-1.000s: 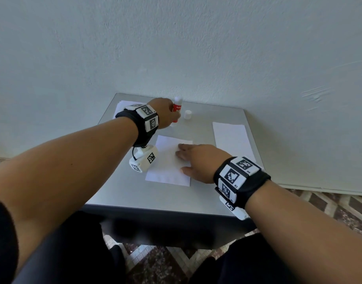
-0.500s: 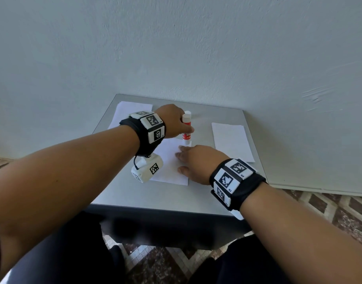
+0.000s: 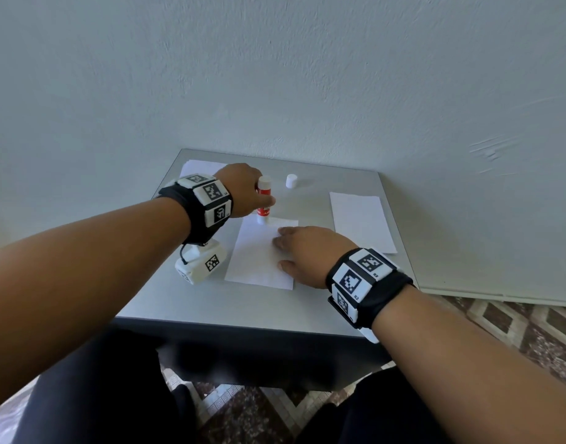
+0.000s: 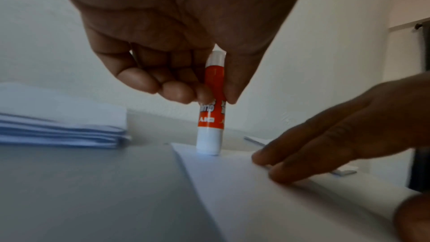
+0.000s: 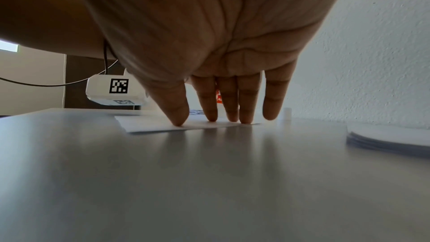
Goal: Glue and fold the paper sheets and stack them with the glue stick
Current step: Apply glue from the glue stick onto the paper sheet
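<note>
At the sheet's far edge: left hand [image 4: 186, 47] pinches glue stick [image 4: 210, 109] upright, its tip on paper sheet [image 3: 262, 254]. Right hand [image 3: 307, 251], fingers [image 5: 246, 102] straight, presses the sheet flat on table [image 3: 243, 302]. Advice: keep the pressure light and the strokes short, running along the edge. Cap [image 3: 291, 181] stands apart; paper stacks [image 3: 361, 219] lie at either side.

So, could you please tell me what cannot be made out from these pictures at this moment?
- Glue stick tip: it points down onto the middle sheet, so no view shows the glue or any trace of it.
- Label: upside down, blurred, partly covered by the left hand in the left wrist view.
- Left stack: blurred there, mostly hidden by the left wrist in the head view.
- Right stack: cut off by the right wrist view's edge.
</note>
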